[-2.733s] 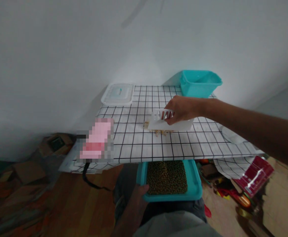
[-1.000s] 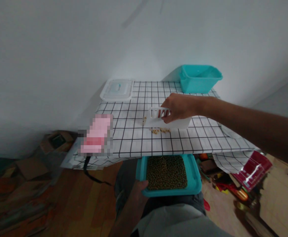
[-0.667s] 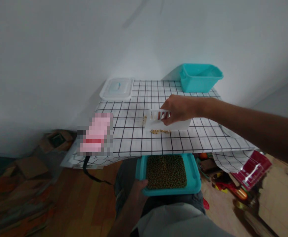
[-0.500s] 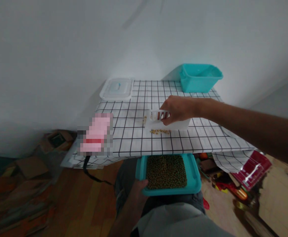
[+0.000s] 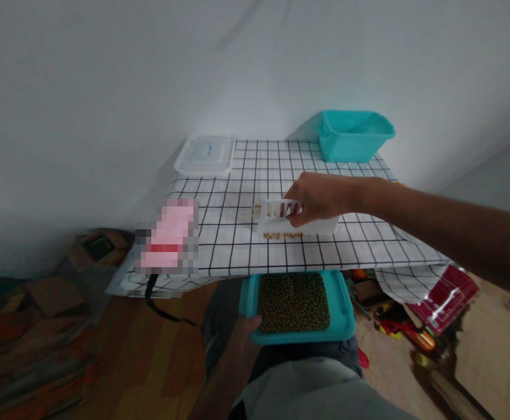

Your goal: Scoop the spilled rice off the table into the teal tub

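Observation:
In the head view, my right hand [image 5: 314, 197] is closed on a white slotted plastic piece [image 5: 316, 225], standing on edge on the checked cloth. A few slots show left of my fingers. Small yellowish beans [image 5: 276, 235] lie along its near lower edge, and more pale bits [image 5: 256, 210] are by its left end. My left hand [image 5: 245, 335] grips the left near corner of a turquoise tray [image 5: 341, 318], thumb over the rim and the other fingers hidden. Inside the tray is a thick layer of greenish-brown beans [image 5: 294, 303]. The tray rests on my lap, just below the table's edge.
A turquoise bin [image 5: 353, 143] stands at the back right of the table [image 5: 224, 245]. At the back left lies a clear lid [image 5: 206, 154]. A blurred pink object [image 5: 170, 233] is near the left edge. Boxes and a dark red bag [image 5: 445, 297] lie below.
My right hand has drawn the white piece slightly toward me, and its lower edge now meets the beans in front. My left hand still holds the tray.

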Demonstrator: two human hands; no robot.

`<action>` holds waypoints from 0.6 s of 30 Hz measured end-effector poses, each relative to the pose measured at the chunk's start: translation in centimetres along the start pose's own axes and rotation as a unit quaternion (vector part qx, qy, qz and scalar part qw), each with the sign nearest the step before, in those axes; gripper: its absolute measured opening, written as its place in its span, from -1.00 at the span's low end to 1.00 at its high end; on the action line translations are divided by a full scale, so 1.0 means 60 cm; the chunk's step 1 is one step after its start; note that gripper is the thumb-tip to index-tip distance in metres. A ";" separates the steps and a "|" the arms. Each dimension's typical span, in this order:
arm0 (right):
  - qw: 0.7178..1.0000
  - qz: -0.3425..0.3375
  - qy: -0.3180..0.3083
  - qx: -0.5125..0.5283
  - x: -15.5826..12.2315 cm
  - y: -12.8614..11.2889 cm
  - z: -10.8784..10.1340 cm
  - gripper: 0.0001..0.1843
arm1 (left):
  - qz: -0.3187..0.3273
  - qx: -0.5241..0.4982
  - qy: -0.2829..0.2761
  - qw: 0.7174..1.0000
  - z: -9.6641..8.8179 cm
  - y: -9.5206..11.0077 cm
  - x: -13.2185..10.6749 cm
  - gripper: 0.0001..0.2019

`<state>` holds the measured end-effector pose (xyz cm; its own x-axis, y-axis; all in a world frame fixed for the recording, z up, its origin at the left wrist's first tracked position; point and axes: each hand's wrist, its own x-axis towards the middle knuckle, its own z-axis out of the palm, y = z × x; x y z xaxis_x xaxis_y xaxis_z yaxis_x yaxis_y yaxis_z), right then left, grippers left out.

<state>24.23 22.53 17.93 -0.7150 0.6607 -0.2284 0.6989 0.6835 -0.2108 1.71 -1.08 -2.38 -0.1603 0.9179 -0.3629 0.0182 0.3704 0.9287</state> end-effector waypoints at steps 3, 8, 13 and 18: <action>1.000 -0.005 0.006 0.003 -0.011 -0.004 -0.002 -0.79 | 0.025 0.017 0.010 0.999 0.004 -0.019 -0.002 -0.76; 0.999 0.008 0.040 0.016 -0.041 0.005 -0.016 -0.86 | 0.083 -0.010 -0.030 0.996 0.006 -0.032 0.001 -0.78; 0.997 0.067 0.031 0.027 -0.086 0.033 -0.006 -0.91 | 0.055 0.004 -0.034 0.998 0.007 -0.024 0.002 -0.79; 0.989 0.126 -0.024 0.068 -0.136 0.041 0.014 -0.93 | -0.012 -0.095 -0.060 0.994 0.020 -0.010 0.005 -0.74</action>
<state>31.80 18.58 18.50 -0.5180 0.7874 -0.3341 0.8533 0.4486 -0.2658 2.84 -0.83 -3.12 -0.0389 0.9241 -0.3801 -0.1733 0.3684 0.9134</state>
